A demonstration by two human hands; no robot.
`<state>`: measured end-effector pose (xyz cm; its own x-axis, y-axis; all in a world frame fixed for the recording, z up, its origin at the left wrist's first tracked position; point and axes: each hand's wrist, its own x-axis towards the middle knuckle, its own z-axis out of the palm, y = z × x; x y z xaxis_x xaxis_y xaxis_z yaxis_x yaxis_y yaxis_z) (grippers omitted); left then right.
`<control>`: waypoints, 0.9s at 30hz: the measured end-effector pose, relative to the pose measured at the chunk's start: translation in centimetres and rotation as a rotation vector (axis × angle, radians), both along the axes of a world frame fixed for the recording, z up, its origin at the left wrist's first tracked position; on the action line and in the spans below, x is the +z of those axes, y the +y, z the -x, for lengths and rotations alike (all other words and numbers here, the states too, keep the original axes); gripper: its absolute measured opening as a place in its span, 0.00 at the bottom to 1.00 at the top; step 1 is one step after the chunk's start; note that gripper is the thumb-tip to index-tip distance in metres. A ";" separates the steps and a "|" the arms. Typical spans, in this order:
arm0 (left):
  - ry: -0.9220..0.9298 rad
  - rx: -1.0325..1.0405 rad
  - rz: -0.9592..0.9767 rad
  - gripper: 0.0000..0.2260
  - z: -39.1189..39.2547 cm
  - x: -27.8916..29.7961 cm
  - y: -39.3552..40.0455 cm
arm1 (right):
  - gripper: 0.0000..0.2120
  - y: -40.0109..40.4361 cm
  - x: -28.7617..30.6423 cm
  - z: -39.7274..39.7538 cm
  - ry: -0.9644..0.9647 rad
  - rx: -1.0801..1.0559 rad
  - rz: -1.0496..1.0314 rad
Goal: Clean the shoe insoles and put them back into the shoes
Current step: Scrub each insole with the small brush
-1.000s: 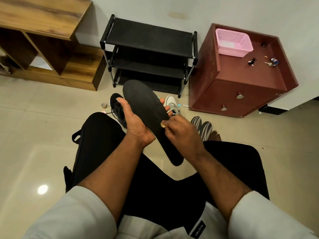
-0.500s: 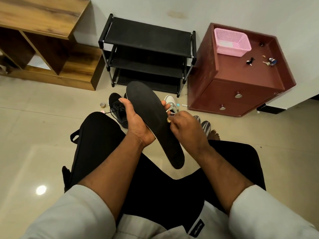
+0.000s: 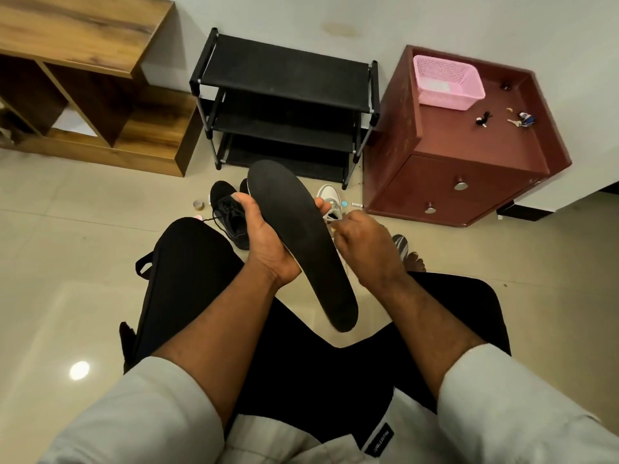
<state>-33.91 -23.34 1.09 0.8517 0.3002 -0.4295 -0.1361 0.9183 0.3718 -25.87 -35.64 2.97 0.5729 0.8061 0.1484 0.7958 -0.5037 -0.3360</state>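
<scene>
A long black insole (image 3: pixel 301 236) lies tilted over my lap, toe end pointing away from me. My left hand (image 3: pixel 264 242) holds it from below, thumb on its left edge and fingertips curling over the right edge. My right hand (image 3: pixel 365 246) hovers just off the insole's right edge with its fingertips pinched together; whether anything small sits between them I cannot tell. A black laced shoe (image 3: pixel 231 216) stands on the floor behind my left hand. A white shoe (image 3: pixel 330 199) peeks out behind the insole.
A black shoe rack (image 3: pixel 284 78) stands against the wall, between a wooden shelf unit (image 3: pixel 83 38) and a dark red cabinet (image 3: pixel 469 169) carrying a pink basket (image 3: pixel 449 82). A striped slipper (image 3: pixel 400 244) and a small tape roll (image 3: pixel 198 204) lie on the tiled floor.
My right hand slid from the middle of the insole up and to the right, ending just off its right edge. My left hand kept holding the insole.
</scene>
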 end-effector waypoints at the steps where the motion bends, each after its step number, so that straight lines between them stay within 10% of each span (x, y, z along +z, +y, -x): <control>1: 0.013 0.023 0.009 0.51 -0.1 -0.1 0.1 | 0.08 -0.3 0.3 -0.3 -0.014 -0.033 -0.019; 9: 0.033 -0.012 -0.036 0.53 -0.4 0.1 -0.1 | 0.08 1.4 1.4 4.7 0.031 0.218 -0.105; 20: 0.065 0.021 -0.047 0.48 -0.2 -0.4 0.1 | 0.08 0.2 0.5 -0.5 0.029 -0.098 -0.074; 27: 0.064 -0.019 -0.125 0.45 -0.2 0.4 -0.6 | 0.07 1.8 1.1 4.4 0.061 0.181 -0.112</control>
